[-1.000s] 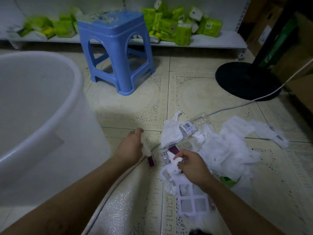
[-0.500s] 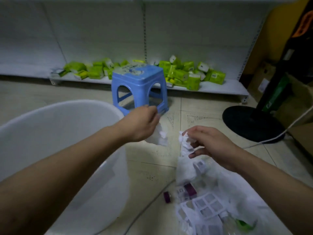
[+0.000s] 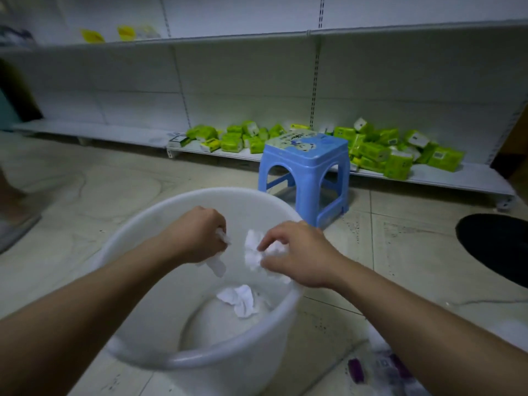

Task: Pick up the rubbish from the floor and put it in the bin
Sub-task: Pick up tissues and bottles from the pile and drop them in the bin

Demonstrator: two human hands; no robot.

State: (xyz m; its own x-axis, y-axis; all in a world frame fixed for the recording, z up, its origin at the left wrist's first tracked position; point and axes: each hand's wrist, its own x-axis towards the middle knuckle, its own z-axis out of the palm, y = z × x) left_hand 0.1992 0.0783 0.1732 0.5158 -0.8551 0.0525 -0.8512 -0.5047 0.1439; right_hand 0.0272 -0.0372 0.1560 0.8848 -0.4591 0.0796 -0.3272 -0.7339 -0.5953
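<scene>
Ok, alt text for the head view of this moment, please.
Both hands hold crumpled white tissue over a white bin: left hand, right hand. One tissue wad already lies inside. A blue stool and green packets on a low shelf sit behind.

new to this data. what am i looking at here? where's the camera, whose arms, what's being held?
There is no robot: a person works with bare hands. The single picture comes from a wide-angle camera worn on the head, looking forward and down, so the arms reach in from the bottom edge.

Both hands are over a white bin on a tiled floor. The left hand is closed on a crumpled white tissue that hangs below the fist. The right hand pinches a second tissue wad. One tissue already lies at the bottom of the bin.

Behind the bin stands a blue stool, and behind that a low shelf with green packs. More rubbish lies on the floor at lower right, blurred.
</scene>
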